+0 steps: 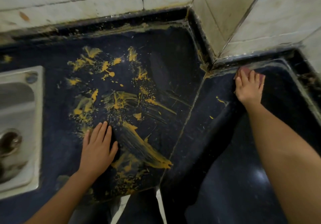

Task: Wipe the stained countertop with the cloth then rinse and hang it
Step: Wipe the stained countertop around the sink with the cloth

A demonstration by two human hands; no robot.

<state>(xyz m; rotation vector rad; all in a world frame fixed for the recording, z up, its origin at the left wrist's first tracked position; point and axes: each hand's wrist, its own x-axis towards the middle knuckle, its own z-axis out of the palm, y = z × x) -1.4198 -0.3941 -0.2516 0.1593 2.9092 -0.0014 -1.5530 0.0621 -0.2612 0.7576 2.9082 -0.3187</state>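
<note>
The left hand (98, 148) lies flat on the dark tabletop (57, 136), fingers straight and together, holding nothing, just beside the sink (19, 102) on its right. The right hand (248, 88) is well apart from the sink, on the far right stretch of the tabletop. Its fingers are spread and press down on a reddish cloth (245, 70), which sits against the foot of the tiled wall (86, 2).

Between the sink and the cloth, yellow stains (139, 145) cover the tabletop in splashes and broad smears. A few small flecks lie nearer the cloth.

The wiping looks barely begun, since the cloth has not yet met the main mess. Most of the wiping, the rinse at the sink and the hanging all remain.
</note>
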